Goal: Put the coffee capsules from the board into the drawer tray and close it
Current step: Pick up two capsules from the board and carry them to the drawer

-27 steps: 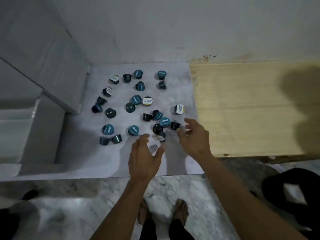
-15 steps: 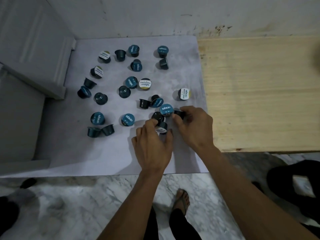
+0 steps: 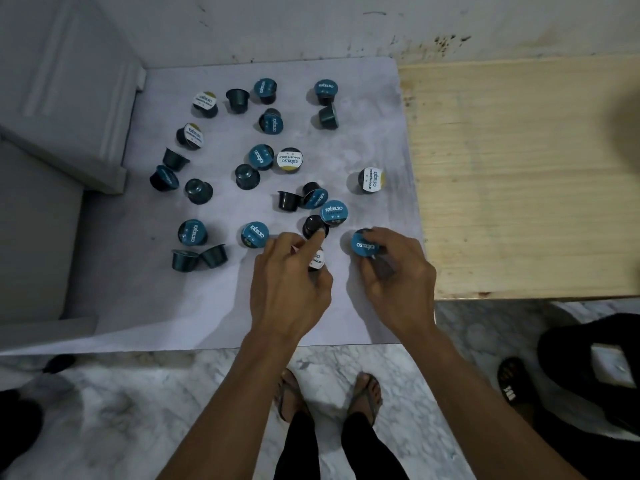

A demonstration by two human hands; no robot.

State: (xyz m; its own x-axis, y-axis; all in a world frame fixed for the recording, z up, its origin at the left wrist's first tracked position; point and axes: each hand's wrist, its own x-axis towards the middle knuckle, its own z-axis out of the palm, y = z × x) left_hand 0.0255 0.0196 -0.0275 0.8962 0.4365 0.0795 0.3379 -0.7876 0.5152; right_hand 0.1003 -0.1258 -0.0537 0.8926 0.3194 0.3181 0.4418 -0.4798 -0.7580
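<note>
Loads of little dark capsules (image 3: 260,156) with teal or white foil lids, scattered on the pale board (image 3: 214,306), some tipped over.

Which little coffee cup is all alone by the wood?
Look at the pale board, along its right edge beside the wooden surface. One capsule lies there on its side, apart from the rest. Its lid is white and gold, not blue.
</note>
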